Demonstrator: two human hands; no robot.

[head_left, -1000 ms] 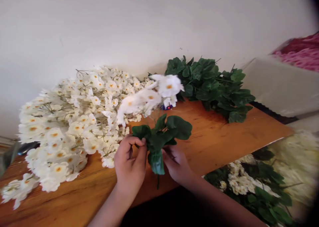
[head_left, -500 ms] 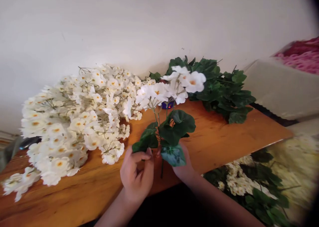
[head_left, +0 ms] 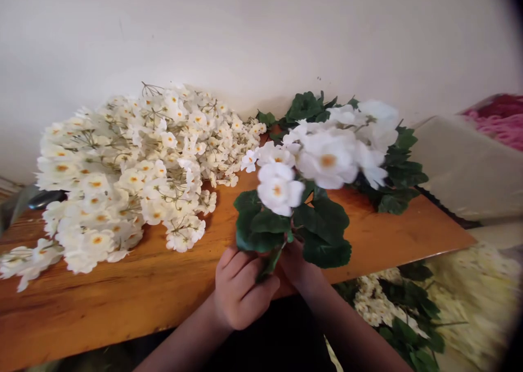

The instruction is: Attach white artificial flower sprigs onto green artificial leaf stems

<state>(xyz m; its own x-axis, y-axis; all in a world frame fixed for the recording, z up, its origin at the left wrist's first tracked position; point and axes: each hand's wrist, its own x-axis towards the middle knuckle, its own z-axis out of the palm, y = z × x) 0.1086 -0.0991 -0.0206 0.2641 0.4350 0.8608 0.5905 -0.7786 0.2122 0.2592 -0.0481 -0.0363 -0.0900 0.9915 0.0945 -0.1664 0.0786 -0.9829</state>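
Observation:
A spray of white artificial flowers with yellow-orange centres and dark green leaves is held up over the front of the table. My left hand is closed at the base of the spray, fingers curled round a leaf and the lower stem. Close beside it, my right hand grips the stem just under the leaves, which partly hide its fingers. To the left lies a large heap of white flower heads on thin stems. Behind the held blooms is a pile of green leaf stems.
The wooden table runs along a white wall. At right stands a pale sack with pink flowers. Below the right edge are finished-looking flower bunches and pale yellow blooms. A dark object sits far left.
The spray has tilted toward me and right, its blooms now nearer the camera. My left hand has closed and moved right, closer to my right hand. The view has shifted slightly.

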